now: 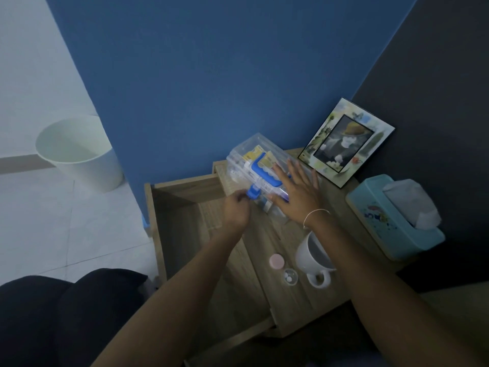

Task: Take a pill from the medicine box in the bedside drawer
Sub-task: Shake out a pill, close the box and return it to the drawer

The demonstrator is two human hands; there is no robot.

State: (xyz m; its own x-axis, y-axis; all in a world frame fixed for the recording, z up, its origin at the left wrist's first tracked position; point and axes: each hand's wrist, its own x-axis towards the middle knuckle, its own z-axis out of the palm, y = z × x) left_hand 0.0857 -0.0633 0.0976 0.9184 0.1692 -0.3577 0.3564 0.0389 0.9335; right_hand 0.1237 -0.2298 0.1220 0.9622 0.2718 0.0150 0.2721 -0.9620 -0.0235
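Medicine box point(260, 170) being steadied at the open drawer point(182, 207) while its blue latch point(253, 193) is being worked.

The clear box is being held on the back of the surface point(267, 234), overhanging the drawer's edge; the right hand point(296, 196) is being laid flat and open across its lid by the blue handle point(264, 172), while the left hand point(235, 207) is being closed in a pinch on the latch. If the latch is being forced while the box is only pressed and not gripped, the box may be tipped or slid off into the drawer, and its contents spilled. A sudden release could also send an elbow back against the white mug point(312, 256) or the small open pill container point(290, 277) and pink cap point(276, 261) lying just beside it, so the loose pills could be scattered.
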